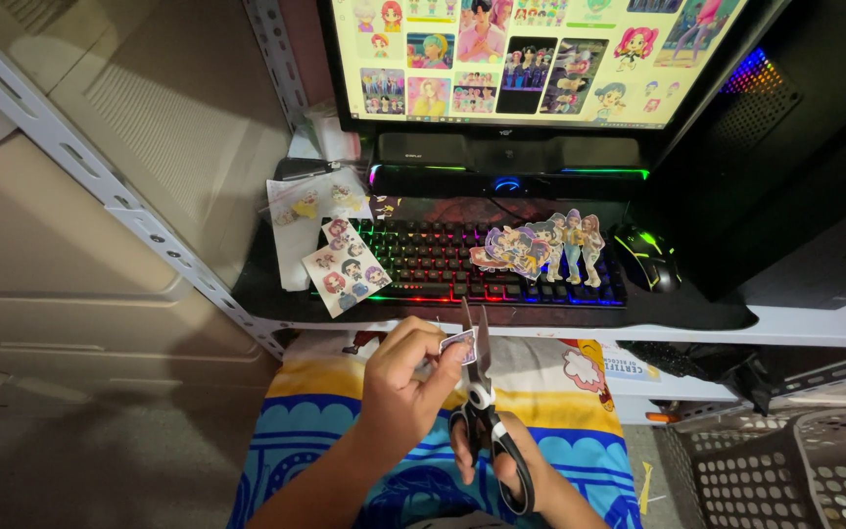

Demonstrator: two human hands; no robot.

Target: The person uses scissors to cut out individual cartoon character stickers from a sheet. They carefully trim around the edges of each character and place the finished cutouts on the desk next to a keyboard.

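left hand (399,377) pinches a sticker (458,346) between scissors (482,392) blades (right hand (501,460) gripping, seemingly).

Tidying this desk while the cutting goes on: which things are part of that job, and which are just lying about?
In use: scissors in the right hand; small sticker in the left hand; sticker sheet; cut-out figures on the keyboard.

Lying about: mouse; basket; monitor.
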